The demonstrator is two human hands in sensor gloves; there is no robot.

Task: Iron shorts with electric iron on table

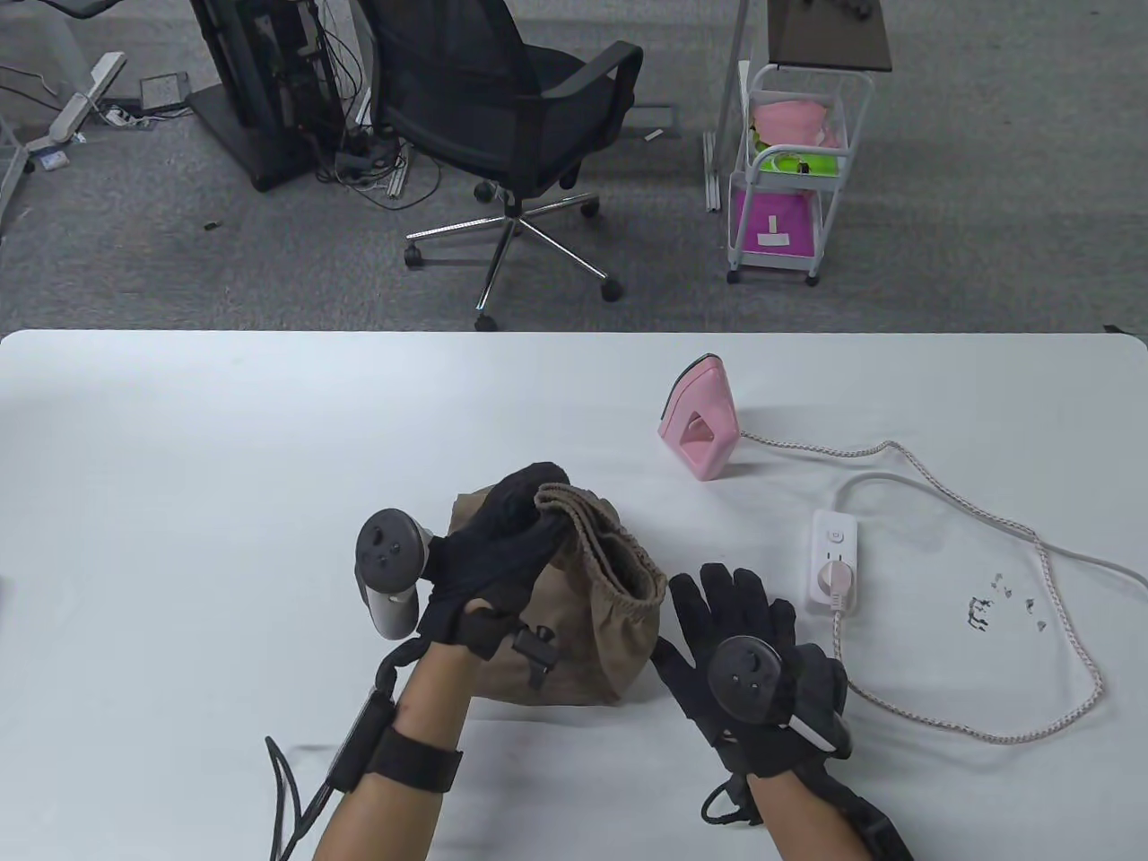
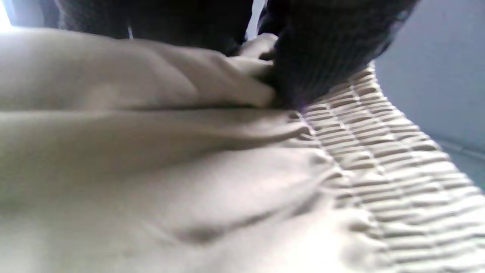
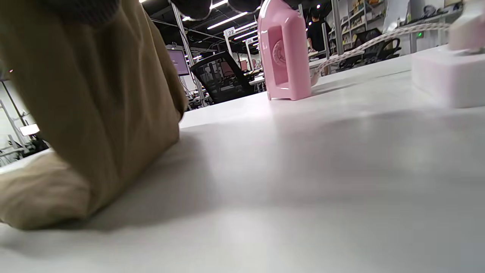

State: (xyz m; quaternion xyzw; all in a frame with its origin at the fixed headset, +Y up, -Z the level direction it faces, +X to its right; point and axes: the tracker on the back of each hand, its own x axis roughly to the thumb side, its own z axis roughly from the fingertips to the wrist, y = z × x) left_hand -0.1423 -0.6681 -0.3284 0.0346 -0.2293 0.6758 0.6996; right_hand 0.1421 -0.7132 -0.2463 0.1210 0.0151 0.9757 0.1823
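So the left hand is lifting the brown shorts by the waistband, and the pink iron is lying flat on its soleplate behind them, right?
Not quite. The left hand does hold the brown shorts up by the waistband, but the pink iron is not lying flat: it stands upright on its heel on the table, as the table view and right wrist view both show.

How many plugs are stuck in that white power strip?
1. A single plug sits in the white power strip, at the end nearer the person; its braided cord loops to the pink iron.
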